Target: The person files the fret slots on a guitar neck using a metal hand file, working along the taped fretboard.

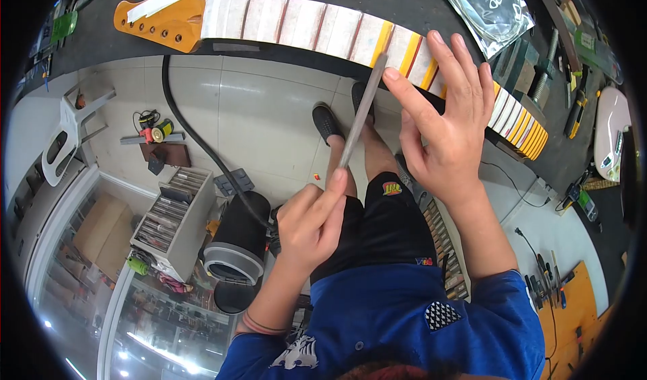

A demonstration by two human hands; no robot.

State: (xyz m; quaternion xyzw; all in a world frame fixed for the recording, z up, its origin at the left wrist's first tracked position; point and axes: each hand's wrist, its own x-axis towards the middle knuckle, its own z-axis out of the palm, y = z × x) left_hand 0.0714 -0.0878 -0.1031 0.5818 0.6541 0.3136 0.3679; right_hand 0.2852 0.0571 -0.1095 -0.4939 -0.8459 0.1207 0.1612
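A guitar neck [304,24] lies along the edge of the dark bench. White tape covers its fretboard between the frets, with yellow strips beside several of them. A paper-like white strip [162,1] rests on its orange headstock [159,24]. My left hand [311,222] is closed around the lower end of a slim metal file [362,114], index finger stretched along it. The file slants up to the neck, its far end over the fretboard's edge. My right hand [450,107] is open above the neck, fingers spread, index fingertip close beside the file's far end; contact is unclear.
A clear plastic packet with a coiled string [486,9] and a green vise [522,67] sit at the bench's right. A black hose [176,104] runs to a black bin-like container [232,242]. A drawer unit [172,222] and white chair [71,134] stand left.
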